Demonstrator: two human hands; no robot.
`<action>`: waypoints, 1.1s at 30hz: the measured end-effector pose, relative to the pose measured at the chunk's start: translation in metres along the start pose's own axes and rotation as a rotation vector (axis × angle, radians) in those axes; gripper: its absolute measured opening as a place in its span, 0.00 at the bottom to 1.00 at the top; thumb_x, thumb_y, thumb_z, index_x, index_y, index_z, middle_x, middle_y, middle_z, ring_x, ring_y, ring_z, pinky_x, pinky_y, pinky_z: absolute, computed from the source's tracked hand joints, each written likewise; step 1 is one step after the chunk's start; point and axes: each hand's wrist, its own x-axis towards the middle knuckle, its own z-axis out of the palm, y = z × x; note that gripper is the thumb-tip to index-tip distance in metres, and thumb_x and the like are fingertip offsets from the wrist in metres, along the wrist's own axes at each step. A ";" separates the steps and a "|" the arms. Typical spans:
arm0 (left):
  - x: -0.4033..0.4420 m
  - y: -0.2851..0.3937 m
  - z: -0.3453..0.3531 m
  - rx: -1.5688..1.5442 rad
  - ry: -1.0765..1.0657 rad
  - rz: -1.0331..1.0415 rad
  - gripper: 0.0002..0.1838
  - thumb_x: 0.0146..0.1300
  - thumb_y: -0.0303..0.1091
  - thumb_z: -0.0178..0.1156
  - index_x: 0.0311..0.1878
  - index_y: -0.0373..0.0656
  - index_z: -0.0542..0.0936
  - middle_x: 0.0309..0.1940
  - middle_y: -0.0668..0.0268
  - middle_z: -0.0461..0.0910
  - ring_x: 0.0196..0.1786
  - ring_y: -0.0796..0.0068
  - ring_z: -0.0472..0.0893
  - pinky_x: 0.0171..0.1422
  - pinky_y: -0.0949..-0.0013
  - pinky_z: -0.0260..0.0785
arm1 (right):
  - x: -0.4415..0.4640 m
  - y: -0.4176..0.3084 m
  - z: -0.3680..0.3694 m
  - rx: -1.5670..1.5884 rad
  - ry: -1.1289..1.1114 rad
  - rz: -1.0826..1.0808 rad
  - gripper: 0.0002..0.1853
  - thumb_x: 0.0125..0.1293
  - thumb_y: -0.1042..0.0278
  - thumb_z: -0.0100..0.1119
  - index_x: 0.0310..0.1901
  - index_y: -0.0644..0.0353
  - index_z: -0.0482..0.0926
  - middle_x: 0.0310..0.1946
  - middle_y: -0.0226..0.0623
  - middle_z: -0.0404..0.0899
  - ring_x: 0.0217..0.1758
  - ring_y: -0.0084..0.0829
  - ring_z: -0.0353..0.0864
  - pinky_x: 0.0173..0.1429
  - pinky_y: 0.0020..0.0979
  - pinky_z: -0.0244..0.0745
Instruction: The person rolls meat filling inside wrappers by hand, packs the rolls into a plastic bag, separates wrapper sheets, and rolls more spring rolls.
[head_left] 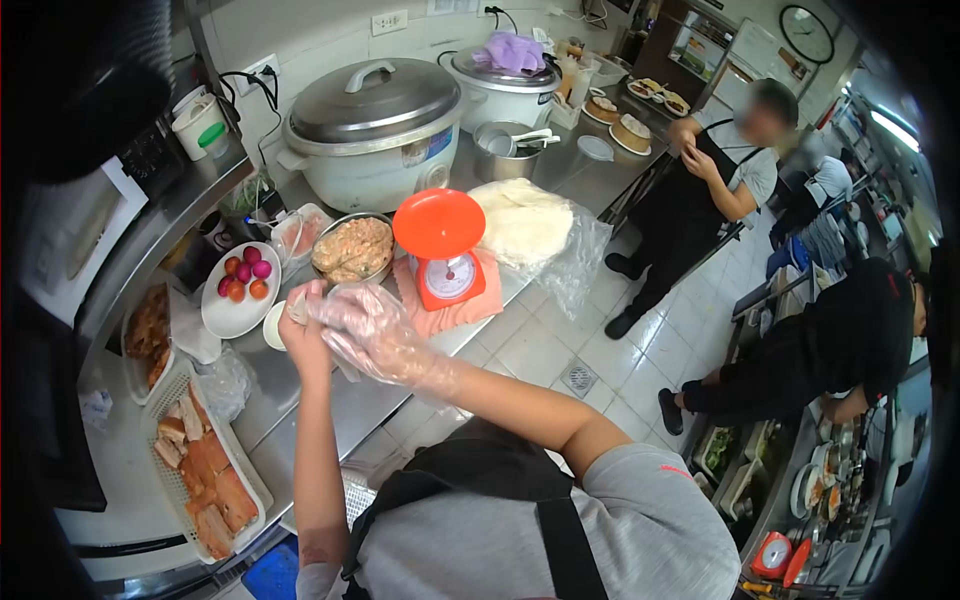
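My left hand (304,322), bare, is raised over the counter's front edge with its fingers closed around a small whitish thing I cannot make out. Against it, my right hand (372,328) wears a clear plastic glove; its fingers are bent in at the left hand and partly hidden. Just beyond the hands stands a metal bowl of pinkish minced filling (353,250). A red kitchen scale (447,280) with a round pan rests on a pink cloth (483,300) to the right. Left of my hands is a small white dish (274,328), partly covered.
A white plate (222,318) carries purple and red round items. Roasted meat slabs fill a white basket (255,475). Behind are a large rice cooker (370,155) and a pale dough-like mass (525,220) on plastic. A co-worker (690,190) stands across the aisle; others are at right.
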 end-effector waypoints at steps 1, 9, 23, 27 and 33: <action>-0.001 0.013 0.004 0.032 0.009 -0.013 0.11 0.73 0.36 0.60 0.41 0.36 0.81 0.33 0.73 0.79 0.34 0.84 0.72 0.39 0.76 0.64 | -0.002 -0.003 -0.003 -0.047 0.007 -0.019 0.25 0.67 0.65 0.60 0.66 0.51 0.75 0.61 0.50 0.73 0.61 0.52 0.75 0.65 0.47 0.70; -0.021 0.035 0.058 0.199 -0.010 0.052 0.19 0.73 0.40 0.61 0.27 0.38 0.77 0.22 0.75 0.71 0.29 0.85 0.66 0.32 0.74 0.60 | -0.022 0.001 -0.044 -0.167 0.024 -0.030 0.29 0.62 0.65 0.64 0.68 0.47 0.74 0.69 0.51 0.64 0.69 0.55 0.67 0.72 0.52 0.62; -0.078 0.030 0.127 0.264 -0.086 0.035 0.11 0.64 0.29 0.58 0.26 0.38 0.74 0.20 0.74 0.67 0.29 0.83 0.65 0.31 0.69 0.61 | -0.062 -0.002 -0.135 -0.134 -0.003 0.005 0.23 0.59 0.64 0.67 0.58 0.53 0.78 0.59 0.45 0.71 0.65 0.53 0.70 0.69 0.52 0.64; -0.090 0.009 0.117 0.313 -0.094 0.138 0.08 0.61 0.31 0.58 0.29 0.37 0.80 0.21 0.73 0.76 0.30 0.83 0.71 0.33 0.69 0.66 | -0.064 -0.001 -0.138 -0.194 -0.093 -0.067 0.18 0.55 0.61 0.66 0.47 0.58 0.80 0.56 0.46 0.73 0.66 0.51 0.68 0.70 0.52 0.63; -0.112 0.028 0.113 0.296 -0.059 0.133 0.06 0.55 0.31 0.62 0.31 0.39 0.83 0.24 0.61 0.83 0.29 0.79 0.79 0.35 0.67 0.70 | -0.050 -0.014 -0.136 -0.243 -0.217 -0.184 0.15 0.53 0.67 0.69 0.42 0.59 0.82 0.49 0.45 0.76 0.63 0.52 0.72 0.67 0.52 0.67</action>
